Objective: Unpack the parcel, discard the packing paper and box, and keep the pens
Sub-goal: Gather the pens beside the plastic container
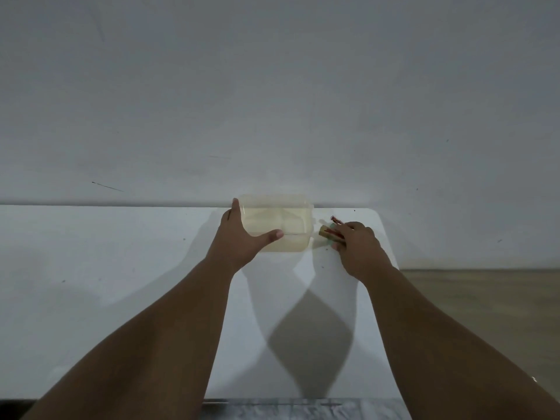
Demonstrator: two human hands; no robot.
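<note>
- The left hand (239, 234) is spread around the near-left corner of a clear plastic box (277, 222), thumb along its near edge and fingers up its left side; it steadies the box rather than lifting it.
- The box stands at the far edge of the white table (121, 283), against the wall (272, 86). Pale content shows through its sides, likely packing paper, though glare makes this hard to tell.
- The right hand (357, 247) is curled over a small bundle of pens (331, 233) lying on the table just to the right of the box; the fingers close on the bundle, which still appears to touch the table.
- Risk: the bundle lies close to the table's rounded right corner, so a loose grasp could send pens rolling off to the floor (485, 313).
- Risk: the light box could slide or tip under the left hand's sideways push, since only one corner is held.
- Risk: pens still hidden in the paper could be thrown away with it.
- No brand, label or writing can be read; the pens' wrapper shows only green and red colour.
</note>
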